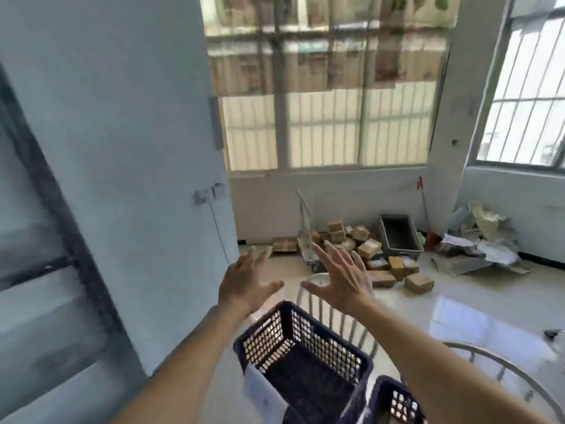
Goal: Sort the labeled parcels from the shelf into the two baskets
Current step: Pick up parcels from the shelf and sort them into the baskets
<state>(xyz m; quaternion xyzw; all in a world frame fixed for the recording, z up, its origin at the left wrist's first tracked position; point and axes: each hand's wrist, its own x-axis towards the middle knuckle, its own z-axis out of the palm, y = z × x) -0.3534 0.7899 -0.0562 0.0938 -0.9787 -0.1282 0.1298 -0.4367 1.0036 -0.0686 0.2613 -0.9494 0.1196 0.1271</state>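
Both my hands are raised in front of me with fingers spread and nothing in them: my left hand (246, 284) and my right hand (341, 278), palms roughly facing each other. Just below them stands a dark blue perforated basket (363, 361) with nothing visible inside. Only a corner of a second dark basket (394, 399) shows at the bottom edge. Several brown cardboard parcels (370, 249) with white labels lie piled on the floor by the far wall. A dark shelf frame (46, 191) is blurred at the left.
A grey bin (400, 237) stands by the parcels. Crumpled paper and flattened cardboard (477, 249) fill the right corner. Metal chair backs (336, 319) sit behind the baskets. A white wall corner (198, 209) juts out on the left. Barred windows span the back wall.
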